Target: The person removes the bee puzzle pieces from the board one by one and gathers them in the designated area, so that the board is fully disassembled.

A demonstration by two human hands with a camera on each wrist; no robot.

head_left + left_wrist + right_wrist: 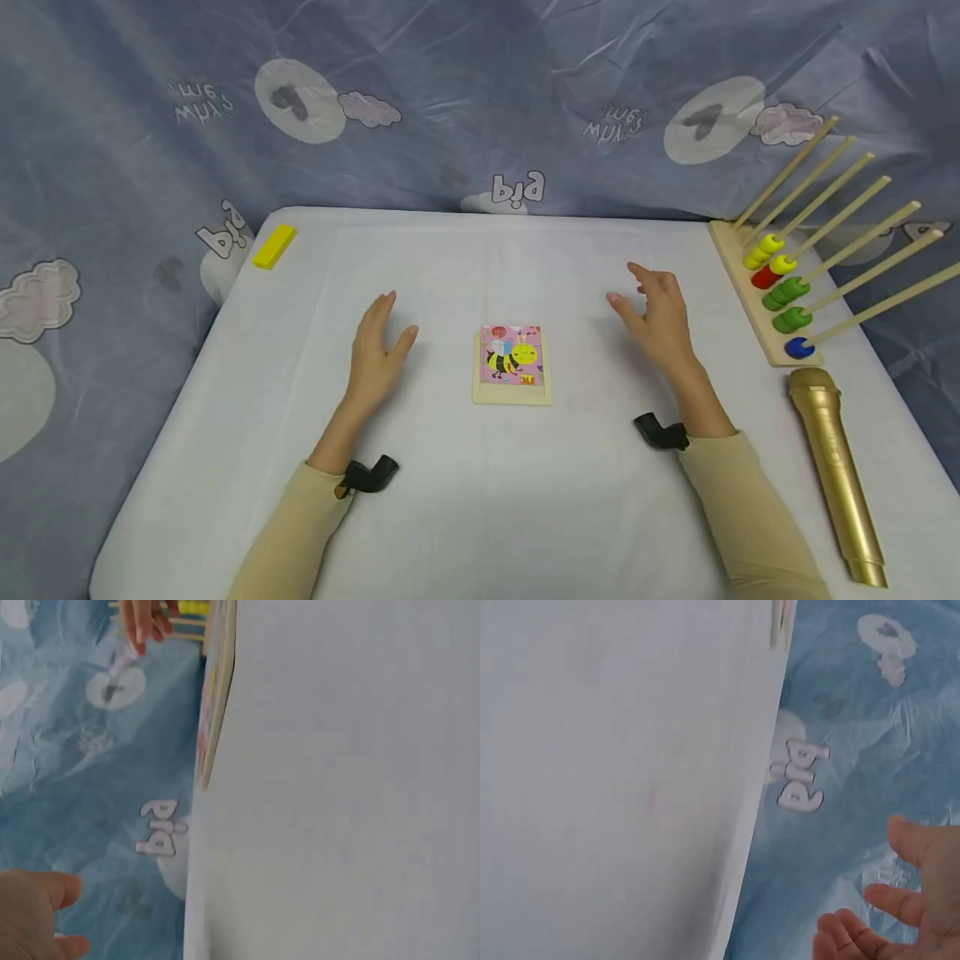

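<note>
A small square picture puzzle [512, 357] with a bee on pink pieces lies in a pale wooden frame at the middle of the table. To its left, my left hand [375, 354] hovers with fingers extended and thumb spread, holding nothing. My right hand [657, 321] is on the other side, thumb and fingers apart and loosely bent, also holding nothing. In the left wrist view the puzzle [217, 690] shows edge-on, with the left thumb and a finger at the lower left corner. The right wrist view has the right hand [907, 900] at its lower right.
On the right stands a wooden bead stacker [757, 292] with tall rods and coloured beads. A gold microphone [836, 475] lies in front of it. A yellow block [274, 247] rests at the far left corner of the white-covered table [510, 500]. A blue-grey printed cloth [480, 100] hangs behind.
</note>
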